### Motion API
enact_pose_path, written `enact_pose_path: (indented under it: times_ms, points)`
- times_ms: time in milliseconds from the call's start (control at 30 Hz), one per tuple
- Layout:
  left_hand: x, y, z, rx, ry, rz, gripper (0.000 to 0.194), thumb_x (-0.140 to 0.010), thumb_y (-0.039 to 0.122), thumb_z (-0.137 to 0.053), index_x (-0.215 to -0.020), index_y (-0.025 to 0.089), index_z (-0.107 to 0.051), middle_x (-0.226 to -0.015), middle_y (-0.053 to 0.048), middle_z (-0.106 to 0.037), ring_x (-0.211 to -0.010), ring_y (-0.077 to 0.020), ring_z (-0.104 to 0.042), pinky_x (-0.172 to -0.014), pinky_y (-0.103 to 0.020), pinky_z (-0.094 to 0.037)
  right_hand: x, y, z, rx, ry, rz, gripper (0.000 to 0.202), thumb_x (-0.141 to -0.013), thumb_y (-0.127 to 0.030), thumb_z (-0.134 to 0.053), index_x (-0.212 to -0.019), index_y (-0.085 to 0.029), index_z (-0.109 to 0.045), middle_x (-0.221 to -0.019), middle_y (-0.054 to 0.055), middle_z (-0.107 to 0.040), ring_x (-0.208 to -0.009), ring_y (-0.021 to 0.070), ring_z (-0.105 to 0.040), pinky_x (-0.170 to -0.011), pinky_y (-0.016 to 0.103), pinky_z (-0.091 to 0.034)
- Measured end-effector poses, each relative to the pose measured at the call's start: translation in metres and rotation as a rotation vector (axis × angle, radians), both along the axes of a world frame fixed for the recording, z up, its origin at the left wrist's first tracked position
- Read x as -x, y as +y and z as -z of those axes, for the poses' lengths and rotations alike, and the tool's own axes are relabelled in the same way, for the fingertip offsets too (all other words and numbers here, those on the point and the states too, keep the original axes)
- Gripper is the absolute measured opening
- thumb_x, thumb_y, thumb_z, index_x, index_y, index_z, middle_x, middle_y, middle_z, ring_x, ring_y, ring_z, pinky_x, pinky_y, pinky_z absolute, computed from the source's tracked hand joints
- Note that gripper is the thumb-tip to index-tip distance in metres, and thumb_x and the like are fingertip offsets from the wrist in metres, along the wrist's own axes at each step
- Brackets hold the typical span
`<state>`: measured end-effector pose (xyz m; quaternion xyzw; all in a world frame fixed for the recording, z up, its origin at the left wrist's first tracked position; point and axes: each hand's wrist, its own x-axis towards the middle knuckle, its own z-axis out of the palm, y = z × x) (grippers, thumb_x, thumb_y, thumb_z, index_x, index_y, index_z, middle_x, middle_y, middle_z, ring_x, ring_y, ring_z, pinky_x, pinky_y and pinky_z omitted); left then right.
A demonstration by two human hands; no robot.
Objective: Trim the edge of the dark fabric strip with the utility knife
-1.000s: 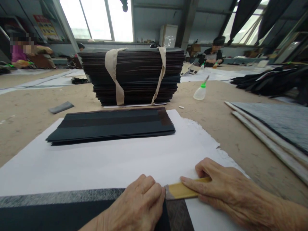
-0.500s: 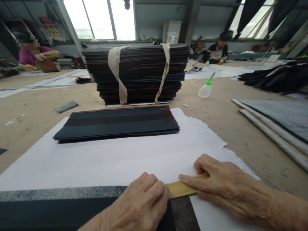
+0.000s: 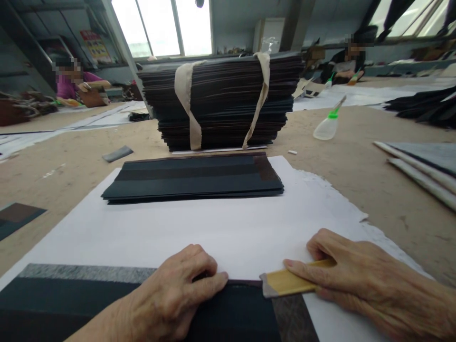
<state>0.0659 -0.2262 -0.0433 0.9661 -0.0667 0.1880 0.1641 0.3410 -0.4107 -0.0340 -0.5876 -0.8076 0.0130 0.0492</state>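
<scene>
Left hand (image 3: pixel 178 294) flat, curled fingers pressing the dark sheet (image 3: pixel 228 313) at the near edge | right hand (image 3: pixel 352 280) gripping bamboo scraper (image 3: pixel 288 282), tip on sheet's top edge | white paper (image 3: pixel 221 232) underneath | flat dark pile (image 3: pixel 194 178) beyond | strapped bundle (image 3: pixel 221 102) farthest.

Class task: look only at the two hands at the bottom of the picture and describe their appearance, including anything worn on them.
Both the left hand and the right hand are bare: no gloves, rings or watch show. No sleeves reach into the picture on either forearm. The backs look wrinkled and veined, with raised knuckles, and the nails are short and unpainted.
</scene>
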Motion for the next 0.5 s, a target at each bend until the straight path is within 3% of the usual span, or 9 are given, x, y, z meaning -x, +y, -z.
enact_pose_path:
  times_ms: [500]
  points:
    - [-0.004,-0.003,0.001,-0.131,0.04,0.046,0.038,-0.082,0.002,-0.033,-0.113,0.007,-0.052,-0.082,-0.009,-0.056,-0.07,-0.019,-0.045,-0.061,-0.033,-0.04,0.012,0.022,-0.006,0.038,0.0,-0.043,0.028,-0.096,-0.031,-0.042,-0.122,-0.036,-0.051,-0.083,0.0,-0.045,-0.059,0.0126,-0.045,-0.049,0.024,-0.03]
